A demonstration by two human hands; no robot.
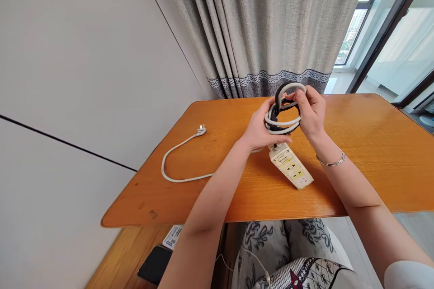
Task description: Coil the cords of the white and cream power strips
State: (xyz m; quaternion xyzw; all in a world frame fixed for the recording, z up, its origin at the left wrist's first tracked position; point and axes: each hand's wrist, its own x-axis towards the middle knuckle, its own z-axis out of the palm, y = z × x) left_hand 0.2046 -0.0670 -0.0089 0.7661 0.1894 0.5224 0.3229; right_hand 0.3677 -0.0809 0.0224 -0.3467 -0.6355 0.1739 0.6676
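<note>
A coiled power cord (283, 123), with white and black strands looped together, is held up over the table by both hands. My left hand (259, 126) grips the coil's left side, thumb beneath it. On the upper right of the loops, my right hand (311, 110) pinches the cord between thumb and fingers; a bracelet circles that wrist. Just below the coil, the white power strip (291, 166) slants toward me, its sockets facing up. White cord runs left from behind my left forearm to a plug (201, 130) lying on the tabletop, prongs pointing away.
The orange wooden table (366, 158) spans the view before me. A grey curtain (271, 22) hangs behind its far edge, and a white wall (84, 76) borders the left. Lower left, beneath table level, are a dark phone-like object (155, 265) and a white labelled box (172, 237).
</note>
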